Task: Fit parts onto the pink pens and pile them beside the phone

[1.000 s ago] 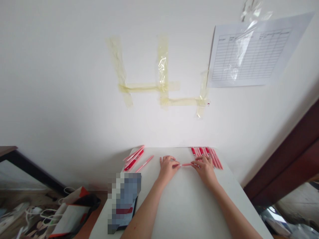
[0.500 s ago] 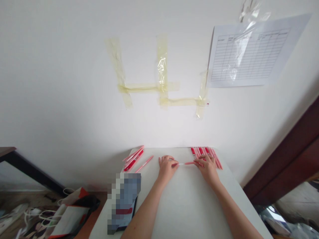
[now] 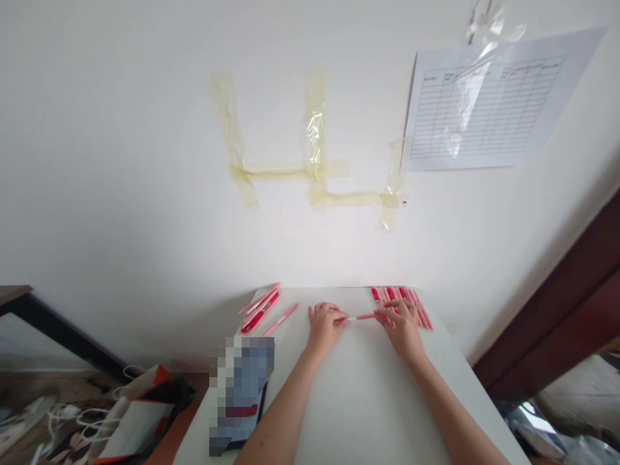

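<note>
A slim pink pen (image 3: 365, 316) lies level between my hands, low over the white table. My left hand (image 3: 328, 329) pinches its left end, which looks darker red. From the other side, my right hand (image 3: 402, 326) grips the pink right part between thumb and fingers. A short whitish stretch of the pen shows in the middle; whether the two parts are joined there is too small to tell. Behind my right hand, a row of pink and red pens (image 3: 422, 310) is partly covered by its fingers. Left of my left hand rests a single pink pen (image 3: 281, 319).
Several pink and red pens (image 3: 261, 310) are bunched at the table's back left corner. A phone-like device (image 3: 242, 394), mostly pixelated, lies at the left edge of the white table (image 3: 372, 407). The wall (image 3: 145, 194) rises directly behind. Bags (image 3: 140, 420) stand on the floor at left.
My right hand has shifted slightly left, bringing the pink part closer to the whitish stretch. My left hand has stayed about where it was.
</note>
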{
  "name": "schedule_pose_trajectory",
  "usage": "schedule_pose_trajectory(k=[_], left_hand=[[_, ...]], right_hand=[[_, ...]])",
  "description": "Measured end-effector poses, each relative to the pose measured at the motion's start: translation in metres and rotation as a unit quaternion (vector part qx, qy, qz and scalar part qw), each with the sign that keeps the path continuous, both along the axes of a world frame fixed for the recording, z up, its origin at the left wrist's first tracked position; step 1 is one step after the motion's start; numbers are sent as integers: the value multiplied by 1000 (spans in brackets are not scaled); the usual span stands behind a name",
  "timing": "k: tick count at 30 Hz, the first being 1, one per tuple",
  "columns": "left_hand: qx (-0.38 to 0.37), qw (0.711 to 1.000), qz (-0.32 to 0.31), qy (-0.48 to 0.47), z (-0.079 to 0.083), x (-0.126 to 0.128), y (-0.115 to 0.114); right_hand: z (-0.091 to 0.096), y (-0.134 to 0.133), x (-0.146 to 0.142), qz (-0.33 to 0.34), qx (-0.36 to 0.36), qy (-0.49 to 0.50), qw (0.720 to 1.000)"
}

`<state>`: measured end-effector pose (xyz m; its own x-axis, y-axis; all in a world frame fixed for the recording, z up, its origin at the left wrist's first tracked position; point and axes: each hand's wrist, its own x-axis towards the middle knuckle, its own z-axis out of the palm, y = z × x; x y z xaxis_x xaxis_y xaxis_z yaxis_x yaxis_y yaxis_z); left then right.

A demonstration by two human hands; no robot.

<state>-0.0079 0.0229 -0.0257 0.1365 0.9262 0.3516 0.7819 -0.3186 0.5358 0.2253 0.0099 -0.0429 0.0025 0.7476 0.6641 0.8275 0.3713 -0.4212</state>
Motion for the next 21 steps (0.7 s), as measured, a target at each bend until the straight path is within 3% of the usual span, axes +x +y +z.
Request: schedule_pose_trajectory(k=[21], left_hand=[[13,999,11,-27,-2,-2,6]], right_hand=[[5,1,9,12,28,44,999]])
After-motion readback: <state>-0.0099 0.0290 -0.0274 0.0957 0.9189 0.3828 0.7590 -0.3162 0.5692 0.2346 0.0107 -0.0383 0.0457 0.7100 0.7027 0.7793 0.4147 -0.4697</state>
